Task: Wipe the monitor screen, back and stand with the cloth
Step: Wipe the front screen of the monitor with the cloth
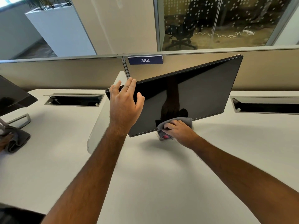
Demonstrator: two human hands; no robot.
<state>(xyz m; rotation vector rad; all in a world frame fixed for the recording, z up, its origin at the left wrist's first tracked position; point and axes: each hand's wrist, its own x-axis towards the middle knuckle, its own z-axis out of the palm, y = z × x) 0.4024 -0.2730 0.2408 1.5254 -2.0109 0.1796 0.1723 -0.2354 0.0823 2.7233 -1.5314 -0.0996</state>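
Left hand (pixel 125 102) spread wide, fingers over the tilted monitor (pixel 186 92) top-left edge. Right hand (pixel 177 130) grips grey cloth (pixel 186 121) against the screen's bottom edge, above the table (pixel 153 175).

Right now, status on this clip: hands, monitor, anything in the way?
Left hand open, steadying monitor at upper left corner. Right hand grips grey cloth at screen's lower edge. Monitor tilted. Nothing blocking on desk.

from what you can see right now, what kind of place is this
Most likely an open-plan office. The monitor stands on a white desk against a low partition bearing a number plate, 384, and an office chair sits behind a glass wall.
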